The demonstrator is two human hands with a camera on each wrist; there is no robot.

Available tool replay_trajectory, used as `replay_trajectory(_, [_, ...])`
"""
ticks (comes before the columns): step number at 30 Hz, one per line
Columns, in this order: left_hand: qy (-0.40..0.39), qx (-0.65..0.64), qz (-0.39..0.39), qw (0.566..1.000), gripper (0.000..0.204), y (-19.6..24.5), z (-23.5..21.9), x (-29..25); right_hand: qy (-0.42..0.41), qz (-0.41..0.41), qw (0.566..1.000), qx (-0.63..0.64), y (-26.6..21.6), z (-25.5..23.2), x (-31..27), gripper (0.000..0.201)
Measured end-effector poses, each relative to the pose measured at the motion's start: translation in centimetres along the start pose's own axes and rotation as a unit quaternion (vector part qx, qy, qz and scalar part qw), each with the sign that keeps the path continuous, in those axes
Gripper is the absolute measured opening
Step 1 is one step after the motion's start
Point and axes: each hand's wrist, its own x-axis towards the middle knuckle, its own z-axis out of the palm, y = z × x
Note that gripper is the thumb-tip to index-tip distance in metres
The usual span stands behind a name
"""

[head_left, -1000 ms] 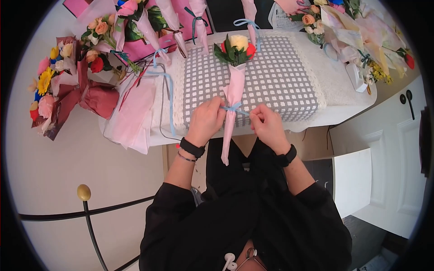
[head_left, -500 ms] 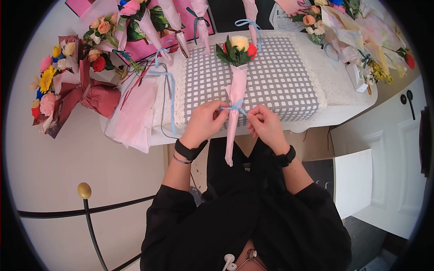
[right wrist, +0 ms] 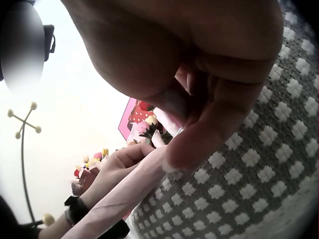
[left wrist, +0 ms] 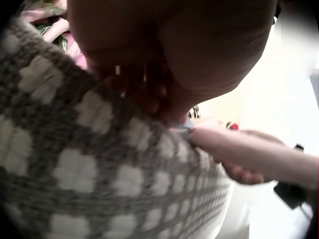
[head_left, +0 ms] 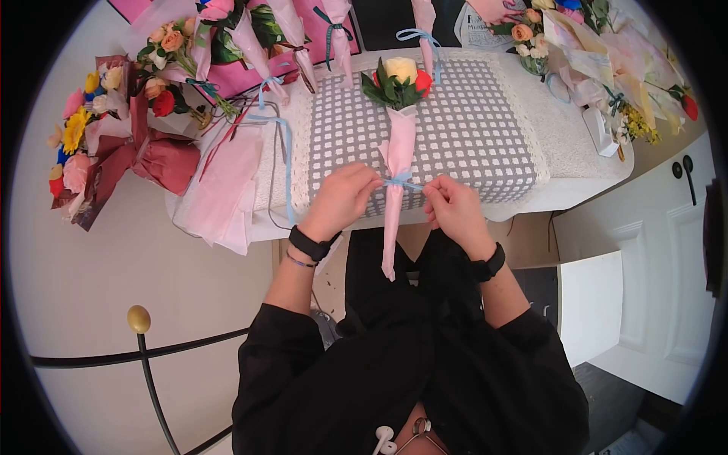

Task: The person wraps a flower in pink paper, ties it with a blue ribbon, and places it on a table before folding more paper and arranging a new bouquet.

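A small bouquet (head_left: pixel 400 140) in pink wrapping paper lies on the checked cloth, with a cream rose, red blooms and green leaves at its top. Its narrow wrapped handle (right wrist: pixel 117 199) hangs past the table's front edge. Around the middle of the wrap runs a light blue ribbon (head_left: pixel 397 180), knotted at the front. My left hand (head_left: pixel 345 199) pinches the ribbon on the left of the knot. On the other side, my right hand (head_left: pixel 457 212) pinches the ribbon between thumb and fingers. In the left wrist view the left fingertips are dark and partly hidden.
Under the bouquet spreads a grey and white checked cloth (head_left: pixel 474 129). Pink paper sheets (head_left: pixel 224 189) and a loose blue ribbon (head_left: pixel 287 171) lie at the left, near a dark red wrapped bouquet (head_left: pixel 163 163). More wrapped flowers (head_left: pixel 584 45) stand at the back right.
The ribbon's ends have been drawn out sideways from the knot, and the right hand has shifted slightly right. The bouquet's lower end has swung slightly right since the first frame.
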Motion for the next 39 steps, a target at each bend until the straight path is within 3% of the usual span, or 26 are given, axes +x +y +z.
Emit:
replay_trajectory(1, [-0.004,0.047,0.043,0.998,0.006,-0.3,0.0,0.0,0.030,-0.063,0.994,-0.089,0.1,-0.2,0.0,0.011])
replay_trajectory(2, [-0.005,0.046,0.041,0.998,0.006,-0.6,0.0,-0.1,0.029,-0.060,0.994,-0.089,0.3,-0.4,0.1,0.011])
replay_trajectory(4, [-0.011,0.090,0.068,0.994,0.007,-1.1,0.0,-0.4,0.098,-0.200,0.950,-0.218,0.9,-0.5,0.0,0.008])
replay_trajectory(8, [0.003,0.089,0.069,0.994,0.009,-1.2,0.3,-0.5,0.087,-0.195,0.956,-0.198,1.3,-0.8,-0.1,0.010])
replay_trajectory(14, [0.052,0.086,0.056,0.993,0.013,-0.3,1.2,-0.8,0.006,-0.162,0.953,-0.255,-1.1,-1.5,0.0,0.015])
replay_trajectory(16, [0.072,0.070,0.054,0.993,0.016,-0.2,1.3,-0.8,0.144,-0.245,0.905,-0.317,-2.5,-1.3,0.1,0.020])
replay_trajectory(20, [0.084,0.065,0.053,0.993,0.016,0.2,1.6,-0.9,0.141,-0.251,0.915,-0.282,-3.2,0.0,1.9,0.023])
replay_trajectory(22, [0.093,0.063,0.045,0.993,0.017,0.4,1.7,-0.8,0.071,-0.205,0.937,-0.274,-3.7,0.4,2.5,0.024])
replay_trajectory(26, [0.100,0.056,0.037,0.993,0.017,0.2,1.9,-1.1,0.058,-0.136,0.954,-0.263,-3.7,1.3,2.8,0.024])
replay_trajectory(32, [0.111,0.072,0.056,0.990,0.018,-0.2,2.1,-1.4,0.099,-0.158,0.954,-0.237,-2.2,0.5,3.2,0.022])
replay_trajectory(35, [0.135,0.066,0.055,0.987,0.019,0.0,2.2,-1.4,0.163,-0.149,0.935,-0.277,-2.5,-0.5,2.9,0.021])
replay_trajectory(37, [0.118,0.077,0.058,0.988,0.019,0.2,2.2,-1.4,0.108,-0.123,0.969,-0.185,-3.8,-0.2,1.9,0.022])
replay_trajectory(39, [0.123,0.069,0.052,0.989,0.019,0.4,2.6,-1.4,0.080,-0.120,0.968,-0.206,-3.9,0.3,2.2,0.023])
